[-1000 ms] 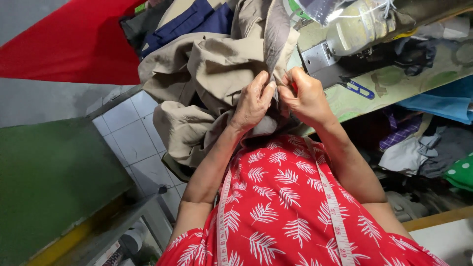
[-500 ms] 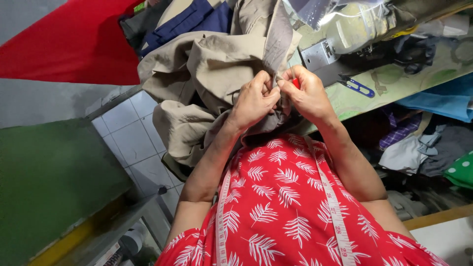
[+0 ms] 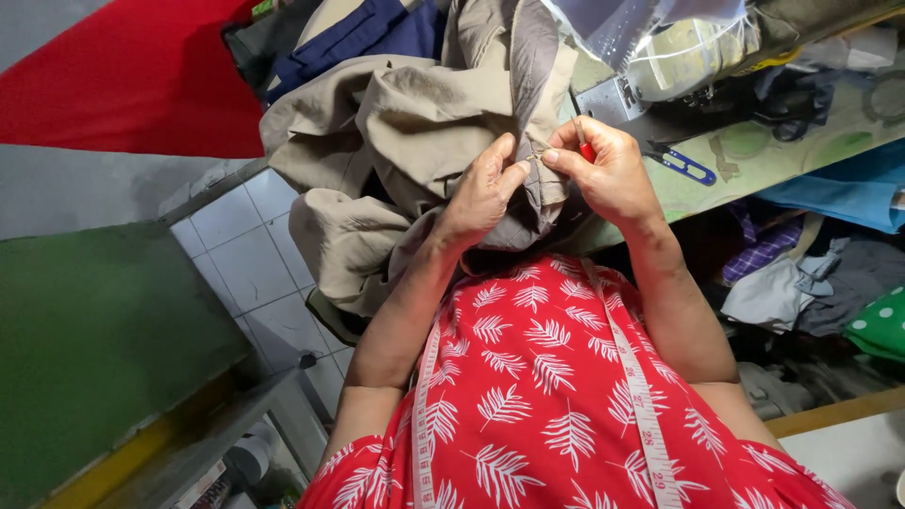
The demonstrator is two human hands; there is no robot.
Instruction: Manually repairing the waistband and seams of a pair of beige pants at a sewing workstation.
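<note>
Over tiled floor, both hands' fingers (image 3: pixel 514 174) pinch the beige garment (image 3: pixel 424 113); right hand (image 3: pixel 613 174) grips a red tool (image 3: pixel 587 151).

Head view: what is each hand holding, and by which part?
Left hand pinches the beige garment at a folded edge. Right hand pinches the same edge and holds a small red-handled tool, its grip mostly hidden in the palm.

Blue-handled snips (image 3: pixel 686 167) lie on the green table (image 3: pixel 754 174); red cloth (image 3: pixel 123 75) beyond; perhaps a clear bag (image 3: pixel 650 38) above.
</note>
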